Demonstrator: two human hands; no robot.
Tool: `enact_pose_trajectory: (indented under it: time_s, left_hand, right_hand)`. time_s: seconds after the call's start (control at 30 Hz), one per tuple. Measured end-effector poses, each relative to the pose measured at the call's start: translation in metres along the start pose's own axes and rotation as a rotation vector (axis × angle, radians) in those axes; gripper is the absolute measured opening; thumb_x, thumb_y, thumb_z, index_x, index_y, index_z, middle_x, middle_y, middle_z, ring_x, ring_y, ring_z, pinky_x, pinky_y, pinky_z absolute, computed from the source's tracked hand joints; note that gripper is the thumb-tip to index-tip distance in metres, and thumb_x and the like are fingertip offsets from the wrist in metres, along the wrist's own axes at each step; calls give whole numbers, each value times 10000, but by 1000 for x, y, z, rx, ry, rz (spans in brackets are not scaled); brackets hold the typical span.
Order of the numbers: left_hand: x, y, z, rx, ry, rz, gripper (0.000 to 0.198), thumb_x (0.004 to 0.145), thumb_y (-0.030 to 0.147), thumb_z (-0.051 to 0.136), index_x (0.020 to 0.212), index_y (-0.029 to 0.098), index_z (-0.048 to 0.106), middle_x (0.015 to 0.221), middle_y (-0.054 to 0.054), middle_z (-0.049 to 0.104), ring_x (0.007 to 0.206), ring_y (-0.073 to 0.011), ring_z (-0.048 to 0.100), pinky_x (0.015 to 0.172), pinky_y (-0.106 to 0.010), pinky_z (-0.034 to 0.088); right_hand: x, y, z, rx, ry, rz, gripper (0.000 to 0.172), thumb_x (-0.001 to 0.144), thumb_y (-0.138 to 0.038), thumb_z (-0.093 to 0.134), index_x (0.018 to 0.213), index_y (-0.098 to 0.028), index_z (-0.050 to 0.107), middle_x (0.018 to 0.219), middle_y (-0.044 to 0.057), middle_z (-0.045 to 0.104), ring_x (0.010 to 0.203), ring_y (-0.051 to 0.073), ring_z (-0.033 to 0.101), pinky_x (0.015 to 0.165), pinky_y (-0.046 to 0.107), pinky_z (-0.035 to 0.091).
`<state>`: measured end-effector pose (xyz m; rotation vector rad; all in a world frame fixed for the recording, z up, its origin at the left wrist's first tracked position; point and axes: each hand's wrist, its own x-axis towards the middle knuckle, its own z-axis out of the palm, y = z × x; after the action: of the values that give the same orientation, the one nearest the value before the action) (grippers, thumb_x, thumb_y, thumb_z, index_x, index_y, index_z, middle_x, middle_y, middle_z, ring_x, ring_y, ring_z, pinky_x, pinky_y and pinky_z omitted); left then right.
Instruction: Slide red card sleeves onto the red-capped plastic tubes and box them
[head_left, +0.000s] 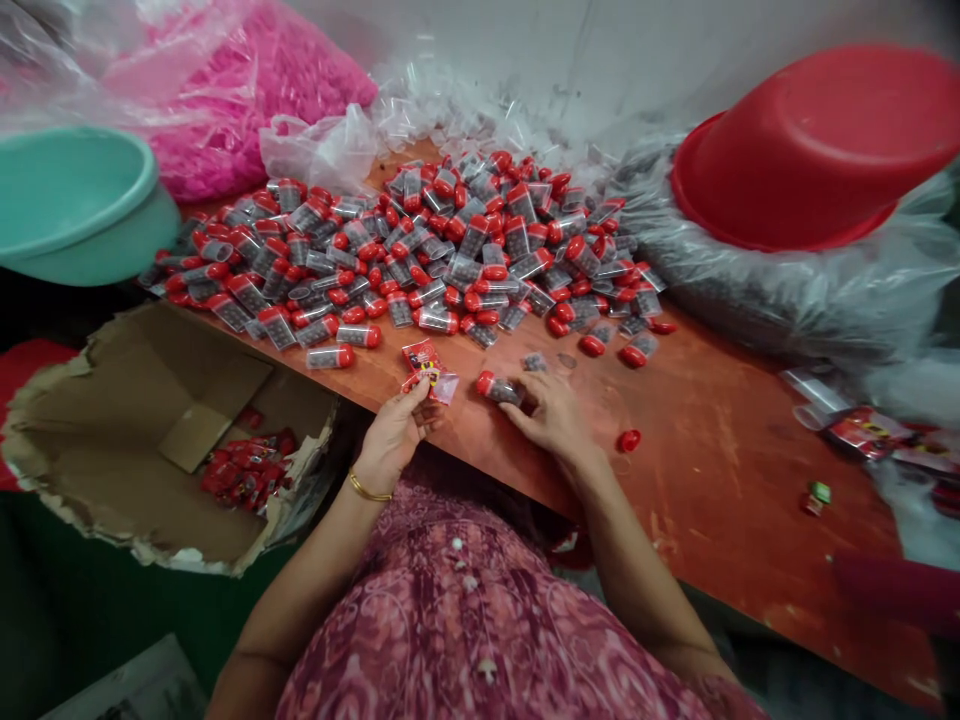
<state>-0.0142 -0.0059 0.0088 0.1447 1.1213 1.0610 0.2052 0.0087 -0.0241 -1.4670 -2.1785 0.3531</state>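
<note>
My left hand [394, 430] pinches a small red printed packet [427, 370] just above the near edge of the orange table [720, 470]. My right hand [551, 410] rests on the table with its fingers closing on a small clear tube with a red cap [497, 388]. A big heap of the same red-capped tubes [420, 255] lies just beyond both hands. A loose red cap [628, 440] sits to the right of my right hand.
A torn cardboard box [142, 440] holding red packets [244, 470] stands lower left. A teal basin [75, 205] and a bag of pink pieces [247, 90] sit far left. A red basin [817, 145] rests on a plastic bag [787, 290] at right. More packets [870, 435] lie at the right edge.
</note>
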Motion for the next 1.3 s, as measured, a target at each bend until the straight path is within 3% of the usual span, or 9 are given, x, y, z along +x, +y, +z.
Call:
enact_pose_trajectory:
  time_s: [0.17, 0.27, 0.37, 0.53, 0.7, 0.93, 1.07, 1.2, 1.3]
  left_hand:
    - [-3, -1, 5, 9, 0, -33, 185, 684, 265, 740, 698, 147, 598, 540, 14, 635, 493, -100, 599, 494, -205, 479]
    - [-5, -3, 8, 24, -27, -35, 216, 649, 280, 765, 673, 147, 597, 546, 10, 641, 493, -98, 600, 502, -202, 480]
    - [-7, -6, 9, 53, -50, 0, 225, 616, 284, 783, 654, 144, 612, 537, 11, 639, 486, -98, 597, 491, -192, 464]
    - [-9, -6, 5, 190, -141, 98, 287, 532, 319, 823, 663, 121, 662, 582, -6, 662, 504, -101, 595, 532, -205, 472]
    - [-7, -5, 3, 253, -186, 119, 363, 491, 377, 833, 689, 114, 681, 601, -22, 672, 537, -118, 602, 571, -228, 484]
    - [-5, -20, 9, 210, -152, 247, 336, 509, 348, 826, 702, 119, 675, 652, -3, 680, 585, -104, 599, 632, -226, 483]
    - [-6, -29, 15, 148, -127, 211, 370, 478, 372, 833, 673, 111, 659, 635, -7, 668, 588, -107, 600, 656, -245, 486]
    - [-3, -32, 15, 105, -103, 246, 356, 506, 370, 821, 686, 120, 642, 617, 9, 653, 545, -74, 567, 592, -198, 456]
    - [0, -30, 12, 53, -147, 227, 356, 535, 379, 805, 716, 129, 629, 625, 15, 645, 518, -68, 551, 538, -188, 437]
  right_hand:
    - [-22, -27, 0, 529, 126, 203, 271, 850, -387, 438, 896, -187, 616, 632, 1, 602, 526, 133, 524, 514, 260, 412]
    - [-29, -45, -4, 796, 94, 384, 322, 853, -442, 413, 873, -185, 607, 475, -45, 509, 355, 91, 384, 376, 222, 308]
    - [-28, -58, -11, 929, 24, 420, 324, 809, -476, 470, 826, -182, 605, 460, -43, 517, 329, 76, 345, 353, 215, 280]
    - [-18, -63, -18, 932, -51, 391, 302, 758, -472, 535, 736, -180, 611, 481, -38, 512, 395, 79, 413, 391, 206, 326]
    - [-13, -62, -12, 972, -101, 459, 328, 751, -496, 528, 724, -176, 595, 470, -53, 481, 367, 73, 402, 361, 201, 326]
    - [-13, -64, 6, 1030, -44, 454, 355, 758, -537, 536, 817, -192, 593, 506, -57, 499, 401, 85, 446, 379, 206, 396]
    - [-15, -71, 27, 1043, 95, 493, 393, 787, -573, 491, 868, -198, 574, 473, -78, 437, 361, 82, 396, 380, 223, 413]
    - [-14, -82, 40, 946, 177, 503, 384, 834, -559, 432, 907, -208, 571, 514, -47, 490, 407, 105, 453, 402, 236, 401]
    - [-11, -87, 43, 992, 78, 507, 370, 846, -560, 403, 818, -214, 530, 525, -45, 508, 371, 94, 430, 375, 233, 376]
